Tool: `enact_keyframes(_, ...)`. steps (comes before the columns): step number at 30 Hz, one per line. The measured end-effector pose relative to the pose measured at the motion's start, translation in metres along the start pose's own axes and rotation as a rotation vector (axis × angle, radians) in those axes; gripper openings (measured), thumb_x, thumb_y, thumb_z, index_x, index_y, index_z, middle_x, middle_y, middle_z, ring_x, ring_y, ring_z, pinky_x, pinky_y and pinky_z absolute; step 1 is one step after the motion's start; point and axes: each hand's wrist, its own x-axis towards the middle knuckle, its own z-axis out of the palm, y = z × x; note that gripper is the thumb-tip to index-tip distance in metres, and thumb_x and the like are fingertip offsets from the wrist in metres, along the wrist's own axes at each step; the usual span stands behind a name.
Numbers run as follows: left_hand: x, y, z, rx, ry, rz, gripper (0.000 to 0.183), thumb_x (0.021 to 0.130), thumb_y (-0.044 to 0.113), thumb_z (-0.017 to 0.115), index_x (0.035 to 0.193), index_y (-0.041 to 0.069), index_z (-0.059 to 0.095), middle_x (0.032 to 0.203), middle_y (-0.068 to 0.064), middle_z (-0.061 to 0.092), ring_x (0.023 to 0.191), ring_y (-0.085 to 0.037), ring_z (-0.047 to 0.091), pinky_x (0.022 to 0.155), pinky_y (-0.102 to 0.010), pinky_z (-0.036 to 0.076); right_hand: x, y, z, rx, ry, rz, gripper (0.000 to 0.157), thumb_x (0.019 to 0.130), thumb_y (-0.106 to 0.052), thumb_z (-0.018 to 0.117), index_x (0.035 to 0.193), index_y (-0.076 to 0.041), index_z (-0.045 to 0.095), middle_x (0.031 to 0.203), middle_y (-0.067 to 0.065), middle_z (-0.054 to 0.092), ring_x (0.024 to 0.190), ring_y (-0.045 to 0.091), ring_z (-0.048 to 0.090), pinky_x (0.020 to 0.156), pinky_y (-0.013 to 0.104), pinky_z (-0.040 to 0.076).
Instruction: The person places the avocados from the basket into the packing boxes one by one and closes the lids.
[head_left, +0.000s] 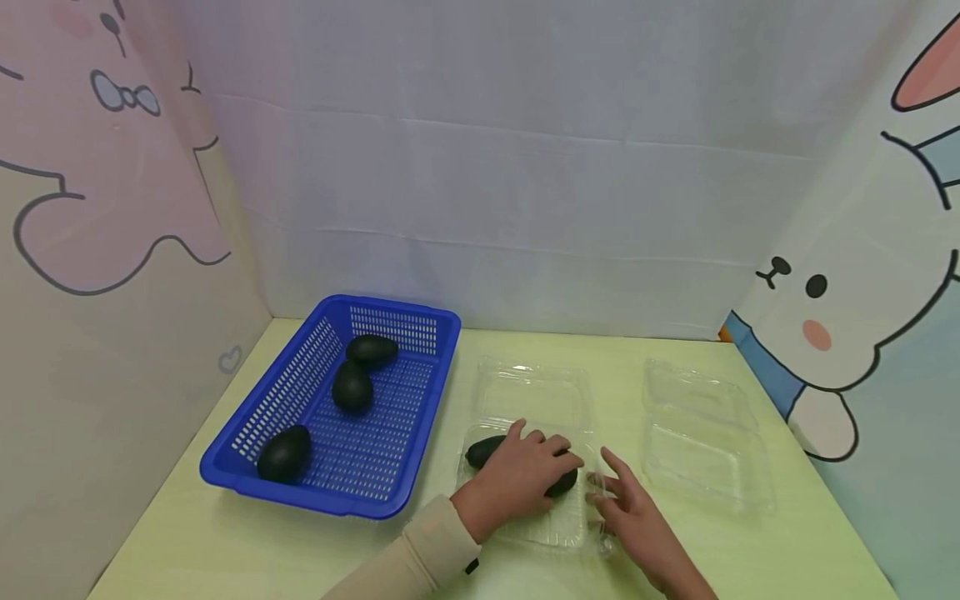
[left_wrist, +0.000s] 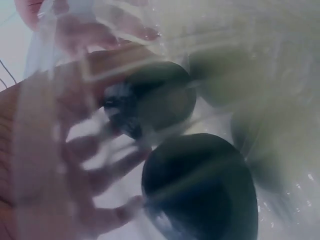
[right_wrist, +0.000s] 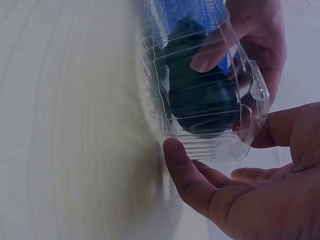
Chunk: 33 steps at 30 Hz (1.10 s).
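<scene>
The left hand (head_left: 517, 477) is reaching over a clear box (head_left: 551, 531). Its fingers are curling round the right fruit (head_left: 562, 484), and its thumb is pressing on the side. This dark fruit is sitting inside the box. The left fruit (head_left: 483, 451) is lying in the box too, poking out past the left hand. A light sleeve (head_left: 442, 542) is covering that arm.

The right hand (head_left: 637, 521) is waiting at the right end of the box. Its fingers are stretching out loosely, and they seem to be touching the plastic there. The box lid (head_left: 532, 393) is lying back behind the box, away from the person.

A blue basket (head_left: 367, 454) is standing on the left. Three more dark fruits (head_left: 285, 455) are resting in it: one is lying near the front, and two are touching farther back. Another clear box, the spare box (head_left: 705, 454), is lying to the right. Everything is sitting on a pale yellow table (head_left: 795, 542). A white cloth (head_left: 480, 208) is hanging behind.
</scene>
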Motion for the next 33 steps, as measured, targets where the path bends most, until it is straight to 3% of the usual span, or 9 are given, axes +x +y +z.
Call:
enact_keyframes(14,-0.004,0.001,-0.016,0.061,0.049,-0.004,0.069,0.084,0.055,0.082,0.145,0.037,0.056,0.143,0.008,0.057,0.124,-0.018,0.058,0.108,-0.051,0.043,0.001,-0.001,0.0,-0.022,0.008,0.005,0.067,0.103,0.0,0.054,0.163,-0.011,0.026,0.145,0.029,0.051,0.127,0.038,0.056,0.078,0.04,0.057)
enact_keyframes(23,-0.008,0.003,-0.032,0.042,0.027,-0.027,0.07,0.085,0.055,0.081,0.147,0.036,0.055,0.144,0.009,0.056,0.13,-0.018,0.054,0.107,-0.047,0.044,0.001,-0.001,0.001,-0.029,0.009,0.016,0.067,0.104,0.0,0.053,0.163,-0.012,0.025,0.146,0.029,0.051,0.127,0.039,0.056,0.08,0.043,0.057)
enact_keyframes(33,-0.013,0.003,-0.039,0.034,0.05,-0.03,0.068,0.086,0.055,0.08,0.146,0.034,0.055,0.146,0.007,0.055,0.13,-0.018,0.054,0.106,-0.046,0.046,0.001,-0.001,0.0,-0.029,0.001,0.016,0.067,0.104,-0.001,0.053,0.163,-0.011,0.024,0.146,0.029,0.05,0.127,0.038,0.056,0.08,0.042,0.057)
